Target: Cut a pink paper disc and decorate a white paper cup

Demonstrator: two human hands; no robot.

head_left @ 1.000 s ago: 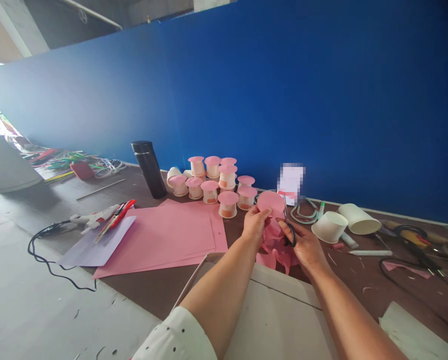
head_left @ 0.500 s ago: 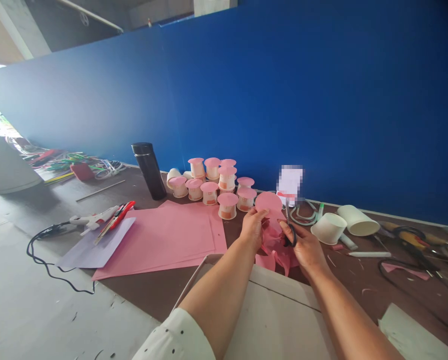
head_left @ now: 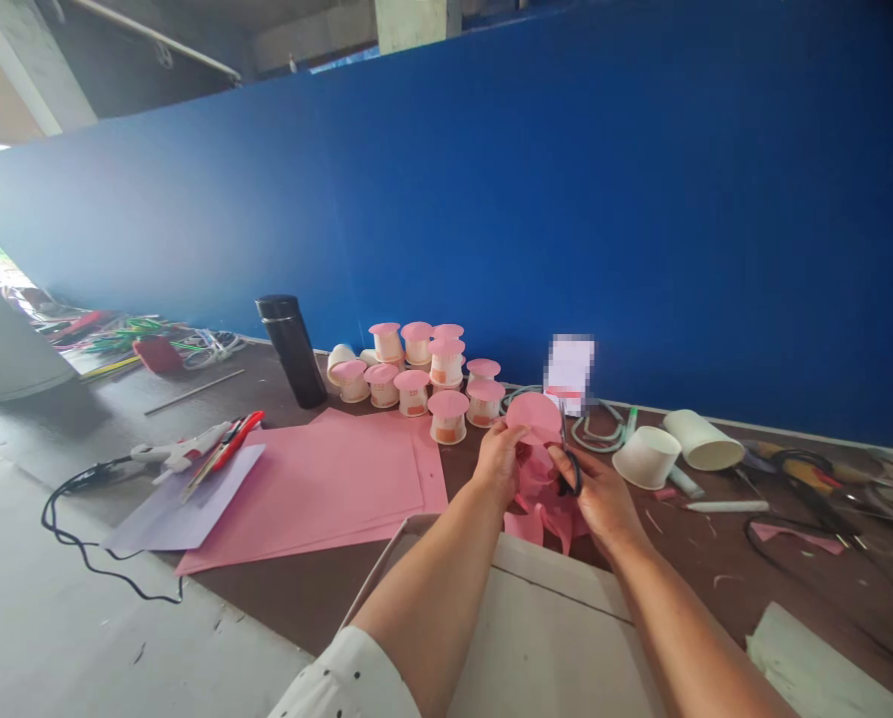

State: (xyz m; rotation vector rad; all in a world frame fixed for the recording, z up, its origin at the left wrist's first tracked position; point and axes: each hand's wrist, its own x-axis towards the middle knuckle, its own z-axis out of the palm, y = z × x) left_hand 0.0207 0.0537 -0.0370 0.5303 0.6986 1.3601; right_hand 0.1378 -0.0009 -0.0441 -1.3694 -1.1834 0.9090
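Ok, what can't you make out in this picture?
Head view:
Print on the white card against the blue wall: pixelated.
Blades of the black-handled scissors: mostly hidden by the right hand and pink paper circle.
The black cables at the right edge: blurred, cut off.

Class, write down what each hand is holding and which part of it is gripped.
The left hand pinches the pink paper disc at its lower left edge; the right hand holds the scissors by their black handle loops.

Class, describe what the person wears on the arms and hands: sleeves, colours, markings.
The left arm has a white sleeve with small dark dots, ending near the elbow. No sleeve shows on the right arm. The left hand and right hand are ungloved; no watch or ring shows.
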